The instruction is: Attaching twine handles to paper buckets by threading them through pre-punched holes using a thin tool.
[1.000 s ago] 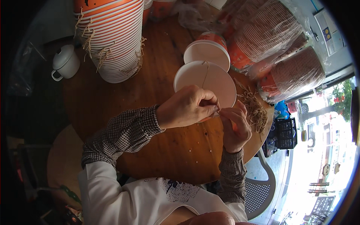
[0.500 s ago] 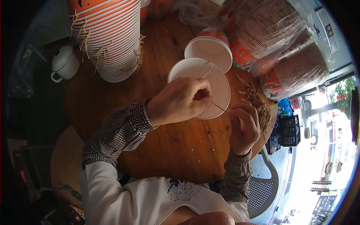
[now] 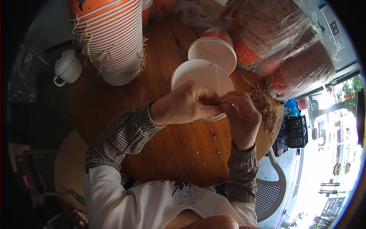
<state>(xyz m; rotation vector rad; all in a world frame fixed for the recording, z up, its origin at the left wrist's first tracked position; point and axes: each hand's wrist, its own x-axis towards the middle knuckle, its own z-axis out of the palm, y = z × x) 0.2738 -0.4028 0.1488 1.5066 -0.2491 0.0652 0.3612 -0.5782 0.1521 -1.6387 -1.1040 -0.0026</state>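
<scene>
Two hands pinch thin twine running from a white-lined tub — tangled strands at their three o'clock, stacked tubs at ten.

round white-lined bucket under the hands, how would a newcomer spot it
On the brown wooden table, find the tall orange-and-white bucket stack. To its right, the round white-lined bucket is the nearer of two open ones, partly covered by the left hand and right hand. Unlike the orange-sided open bucket beyond, it has a thin tan strand running over its mouth.
</scene>
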